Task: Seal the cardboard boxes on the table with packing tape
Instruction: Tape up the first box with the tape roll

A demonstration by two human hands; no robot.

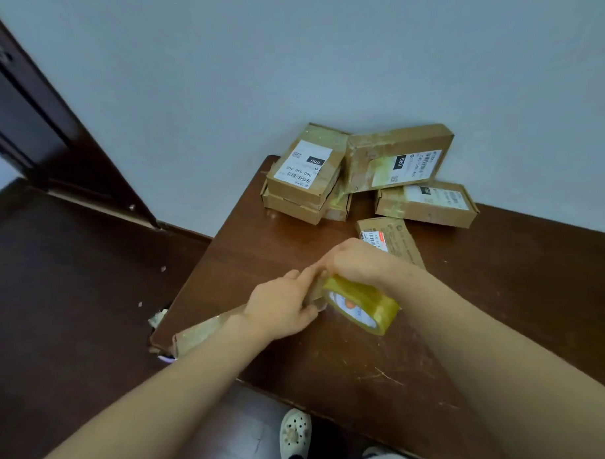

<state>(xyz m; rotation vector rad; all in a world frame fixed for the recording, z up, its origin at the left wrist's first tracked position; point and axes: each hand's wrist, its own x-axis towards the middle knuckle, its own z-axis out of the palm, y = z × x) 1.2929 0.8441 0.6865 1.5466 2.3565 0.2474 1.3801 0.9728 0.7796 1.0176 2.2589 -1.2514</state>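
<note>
A long flat cardboard box lies at the table's near left edge, mostly hidden under my left forearm. My left hand grips the box's right end, its index finger pointing toward the tape. My right hand holds a roll of yellowish clear packing tape from above, tilted right beside that end of the box. Where the tape's free end lies is hidden by my fingers.
Several taped cardboard boxes with white labels are piled against the wall: a stack, one leaning, one flat, and a small box behind my right hand. The brown table shows scratches. A dark door stands left.
</note>
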